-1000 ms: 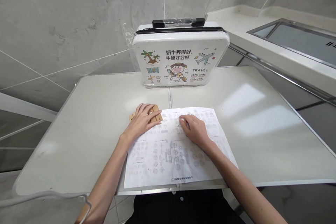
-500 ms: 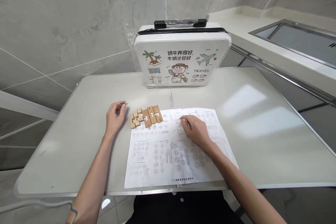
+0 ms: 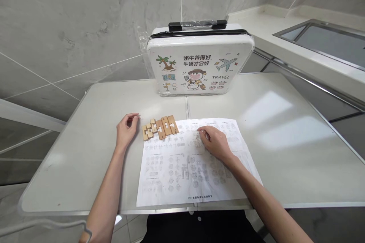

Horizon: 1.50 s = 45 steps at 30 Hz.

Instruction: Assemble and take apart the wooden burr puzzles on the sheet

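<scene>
My left hand rests on the table just left of a row of wooden puzzle pieces. Its fingers are curled with the thumb drawn to them, and nothing shows in them. The pieces are notched flat bars laid side by side, partly over the paper's upper left corner; some carry handwritten numbers. On the printed instruction sheet, my right hand lies with its fingers bent in and thumb and forefinger close together. I see no object in it. The sheet's print looks upside down from here.
A white cartoon-printed suitcase in clear plastic stands upright at the table's back. The pale folding table has a seam down its middle. Behind is a grey tiled wall; to the right runs a white counter.
The view has shifted slightly. My left thumb and fingers have drawn closer together. My right hand keeps nearly the same place and shape on the sheet, and the wooden pieces lie as before.
</scene>
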{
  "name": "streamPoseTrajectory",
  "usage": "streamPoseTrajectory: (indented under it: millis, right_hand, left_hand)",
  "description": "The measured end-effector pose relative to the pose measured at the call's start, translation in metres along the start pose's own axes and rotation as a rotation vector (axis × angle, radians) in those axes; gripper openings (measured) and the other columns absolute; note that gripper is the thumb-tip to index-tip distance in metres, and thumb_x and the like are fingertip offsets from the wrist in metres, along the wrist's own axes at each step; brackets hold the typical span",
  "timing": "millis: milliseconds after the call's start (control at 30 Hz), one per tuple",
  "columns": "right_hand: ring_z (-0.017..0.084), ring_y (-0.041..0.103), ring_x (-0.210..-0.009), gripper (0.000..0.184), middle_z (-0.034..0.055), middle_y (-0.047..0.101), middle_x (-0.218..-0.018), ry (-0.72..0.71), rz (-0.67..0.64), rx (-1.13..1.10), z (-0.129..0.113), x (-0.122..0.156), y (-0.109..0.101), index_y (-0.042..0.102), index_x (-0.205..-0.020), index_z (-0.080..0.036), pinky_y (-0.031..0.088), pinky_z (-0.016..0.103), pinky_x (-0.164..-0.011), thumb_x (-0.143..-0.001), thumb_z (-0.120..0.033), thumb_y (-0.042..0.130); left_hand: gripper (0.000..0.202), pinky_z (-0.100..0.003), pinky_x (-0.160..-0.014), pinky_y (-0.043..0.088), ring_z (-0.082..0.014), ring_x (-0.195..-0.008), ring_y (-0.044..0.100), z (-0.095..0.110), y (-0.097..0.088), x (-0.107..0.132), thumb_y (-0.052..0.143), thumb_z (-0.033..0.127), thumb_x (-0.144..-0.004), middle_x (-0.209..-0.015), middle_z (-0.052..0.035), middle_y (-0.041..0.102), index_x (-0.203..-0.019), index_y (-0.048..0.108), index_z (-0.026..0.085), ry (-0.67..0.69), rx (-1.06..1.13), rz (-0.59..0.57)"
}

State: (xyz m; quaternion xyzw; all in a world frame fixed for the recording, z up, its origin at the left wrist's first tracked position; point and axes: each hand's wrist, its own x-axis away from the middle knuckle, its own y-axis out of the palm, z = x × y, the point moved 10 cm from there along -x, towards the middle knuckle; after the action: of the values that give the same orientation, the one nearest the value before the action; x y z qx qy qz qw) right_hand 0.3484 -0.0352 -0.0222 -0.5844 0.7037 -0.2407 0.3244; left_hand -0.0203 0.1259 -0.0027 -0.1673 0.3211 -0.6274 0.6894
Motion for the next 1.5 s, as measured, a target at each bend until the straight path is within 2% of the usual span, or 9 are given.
streamPoseTrajectory:
  millis: [167,600,800,1500]
  right_hand:
    - [0.022,0.066,-0.074,0.026,0.0023,0.072,-0.082,-0.001,-0.011,-0.009,-0.0014,-0.0005,-0.0007,0.073,-0.109,-0.024,0.048,0.033,-0.069,-0.105,-0.028,0.047]
    - [0.022,0.066,-0.074,0.026,0.0017,0.07,-0.079,0.0,-0.015,-0.008,-0.0016,-0.0006,0.0005,0.073,-0.108,-0.025,0.049,0.033,-0.068,-0.105,-0.029,0.047]
    - [0.022,0.067,-0.075,0.025,0.0025,0.074,-0.085,0.004,-0.008,-0.012,-0.0014,-0.001,0.0002,0.073,-0.107,-0.026,0.051,0.034,-0.071,-0.104,-0.028,0.048]
    - [0.022,0.066,-0.074,0.026,0.0028,0.072,-0.082,-0.002,-0.009,-0.019,-0.001,-0.0016,0.001,0.073,-0.107,-0.025,0.051,0.033,-0.07,-0.104,-0.029,0.047]
  left_hand:
    - [0.03,-0.033,-0.091,0.056,-0.0214,-0.098,0.074,0.0011,-0.0002,0.0006,0.062,0.043,-0.098,-0.104,-0.0058,0.081,-0.114,0.076,0.022,-0.005,-0.004,-0.008]
    - [0.03,-0.034,-0.093,0.058,-0.0218,-0.096,0.074,0.0056,-0.0017,0.0015,0.063,0.042,-0.096,-0.105,-0.0065,0.081,-0.112,0.076,0.021,-0.005,0.002,-0.008]
    - [0.031,-0.035,-0.093,0.057,-0.022,-0.096,0.074,0.0046,-0.0016,0.0011,0.062,0.044,-0.096,-0.107,-0.007,0.081,-0.112,0.076,0.021,-0.003,-0.003,-0.01]
    - [0.031,-0.034,-0.093,0.057,-0.0219,-0.097,0.073,0.0062,-0.0015,0.001,0.06,0.043,-0.097,-0.109,-0.0071,0.081,-0.112,0.076,0.021,0.006,-0.016,-0.013]
